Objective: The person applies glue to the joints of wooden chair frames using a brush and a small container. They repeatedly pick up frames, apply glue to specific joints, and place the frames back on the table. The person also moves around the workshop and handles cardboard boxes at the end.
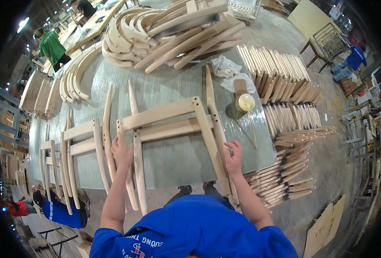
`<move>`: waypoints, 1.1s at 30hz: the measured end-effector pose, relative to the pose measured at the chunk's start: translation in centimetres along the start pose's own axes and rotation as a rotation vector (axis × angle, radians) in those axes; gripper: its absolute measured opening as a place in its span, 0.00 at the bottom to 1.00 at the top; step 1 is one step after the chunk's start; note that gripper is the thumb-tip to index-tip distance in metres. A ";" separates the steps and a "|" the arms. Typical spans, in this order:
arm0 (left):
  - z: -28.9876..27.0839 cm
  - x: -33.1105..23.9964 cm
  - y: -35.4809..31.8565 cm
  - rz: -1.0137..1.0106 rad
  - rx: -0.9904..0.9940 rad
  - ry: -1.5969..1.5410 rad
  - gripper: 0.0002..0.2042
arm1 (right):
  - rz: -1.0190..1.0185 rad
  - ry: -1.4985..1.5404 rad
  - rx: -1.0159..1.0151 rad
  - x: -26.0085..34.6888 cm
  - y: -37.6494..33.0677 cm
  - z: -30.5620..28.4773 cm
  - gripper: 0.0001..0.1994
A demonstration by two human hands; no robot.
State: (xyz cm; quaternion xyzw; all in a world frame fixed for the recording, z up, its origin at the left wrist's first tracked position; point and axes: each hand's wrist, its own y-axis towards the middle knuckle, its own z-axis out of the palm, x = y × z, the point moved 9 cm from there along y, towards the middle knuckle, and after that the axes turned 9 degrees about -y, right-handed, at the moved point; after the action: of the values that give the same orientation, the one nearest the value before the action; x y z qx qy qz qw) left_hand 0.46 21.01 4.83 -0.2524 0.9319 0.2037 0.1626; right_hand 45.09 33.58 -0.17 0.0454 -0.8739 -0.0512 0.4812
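Two overlapping pale wooden chair frames lie before me on the table [177, 165], one with its upper rail [160, 114], the other with its lower rail [173, 128]. Dark peg holes show near the joints. My left hand [122, 154] wraps round a leg at the left side, thumb toward the middle. On the right side, my right hand [233, 158] has its bent fingers on the outer leg [218, 129]. Part of each grip is hidden. To my left stand more joined chair frames [80, 129] of the same kind.
Curved wooden parts [128, 36] are piled at the table's far side. At the far right corner are white rags [225, 66] and a pale round container [246, 102] beside a thin stick [253, 133]. Stacked wooden legs [276, 71] stand along the right. Other people work around.
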 end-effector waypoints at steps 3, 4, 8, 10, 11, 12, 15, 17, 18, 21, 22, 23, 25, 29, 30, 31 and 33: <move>3.5 -11.6 3.9 0.125 0.139 -0.494 0.17 | 0.595 1.014 0.035 -6.6 0.6 0.7 0.13; 6.7 -14.7 4.8 0.061 0.265 -0.756 0.14 | 0.668 1.240 0.040 -7.2 1.2 1.0 0.15; 17.4 -30.7 7.1 -0.046 0.552 -1.275 0.12 | 0.792 1.823 -0.003 -9.4 3.7 1.2 0.18; 23.3 -34.3 7.6 -0.211 0.741 -1.154 0.14 | 0.822 1.859 -0.043 -8.9 4.6 1.3 0.17; 25.3 -33.9 8.5 -0.178 0.633 -1.032 0.13 | 0.824 1.850 -0.072 -8.1 4.8 1.3 0.16; 27.1 -34.7 9.0 -0.183 0.588 -0.992 0.15 | 0.836 1.850 -0.064 -8.0 5.2 1.3 0.16; 31.4 -37.1 9.1 -0.377 0.667 -0.855 0.15 | 0.780 1.813 -0.098 -9.8 5.8 -0.1 0.14; 32.9 -38.5 8.2 -0.397 0.734 -0.905 0.16 | 0.747 1.839 -0.067 -9.8 6.0 -1.1 0.13; 32.8 -38.3 8.1 -0.385 0.692 -0.880 0.16 | 0.736 1.853 -0.044 -9.5 5.9 -1.4 0.13; 32.6 -37.6 6.5 -0.485 0.699 -0.895 0.12 | 0.616 1.837 0.038 -9.0 6.3 -3.1 0.11; 32.3 -38.5 5.8 -0.520 0.737 -0.977 0.12 | 0.559 1.814 0.052 -9.0 6.6 -4.0 0.11; 31.9 -39.4 4.8 -0.554 0.778 -1.061 0.11 | 0.525 1.750 0.026 -9.0 6.8 -5.0 0.11; 30.4 -40.5 2.6 -0.654 0.846 -1.321 0.12 | 0.472 1.618 -0.025 -8.5 6.9 -7.3 0.11; 25.1 -35.2 1.4 -0.693 0.847 -1.545 0.14 | 0.266 1.353 -0.054 -2.0 7.0 -12.5 0.09; 23.0 -33.1 1.3 -0.656 0.913 -1.631 0.15 | 0.101 1.322 0.028 0.7 7.1 -13.3 0.09; 20.7 -31.4 1.0 -0.664 0.907 -1.755 0.16 | 0.038 1.224 0.037 2.7 7.1 -14.1 0.09; 14.5 -29.8 -0.4 -0.634 1.090 -2.067 0.19 | -0.075 1.034 0.060 7.8 6.5 -14.6 0.09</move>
State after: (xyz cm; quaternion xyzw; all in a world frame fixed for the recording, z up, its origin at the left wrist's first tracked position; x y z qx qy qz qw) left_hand 28.06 39.42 4.28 -0.0859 0.2226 -0.1591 0.9580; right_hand 53.07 38.35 14.92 0.1101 -0.5207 -0.0141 0.8465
